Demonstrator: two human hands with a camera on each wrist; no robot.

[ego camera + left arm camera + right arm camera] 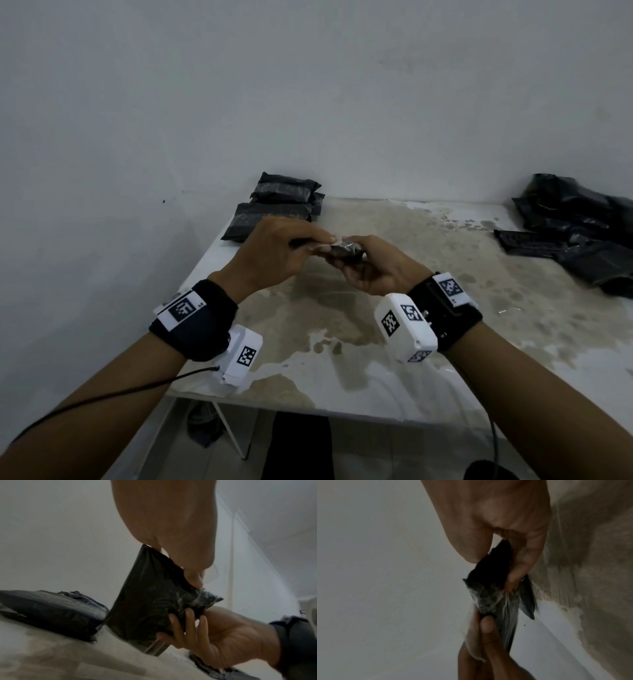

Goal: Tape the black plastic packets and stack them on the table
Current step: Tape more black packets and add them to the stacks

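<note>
Holding One Black Packet Between Both Hands Above the Desk

Gripping from both ends, the two hands keep a single black plastic packet (343, 253) in the air over the middle of the desk (428, 308). The left hand (274, 253) closes on the packet's left end from above, thumb and fingertips pinching it; in the left wrist view its thumb (193, 577) presses against the upper edge of the black film (150, 601). The right hand (373, 270) cups the right end from below, its fingers (187, 623) curled up round the crumpled end. That end shines with a wrinkled clear layer, seemingly tape (200, 597), though the frames are too blurred to be sure. The right wrist view shows the packet edge-on, pinched top and bottom by the two hands.

Both wrists carry dark bands with white camera housings marked in black-and-white squares.

At the desk's far left corner sits a stack of black packets (281, 205), piled on one another against the wall. At the far right edge lies a looser heap of black packets (579, 229), overlapping and untidy. The desk's surface is white with broad brownish worn patches. Behind it stands a plain pale wall (308, 85).
</note>
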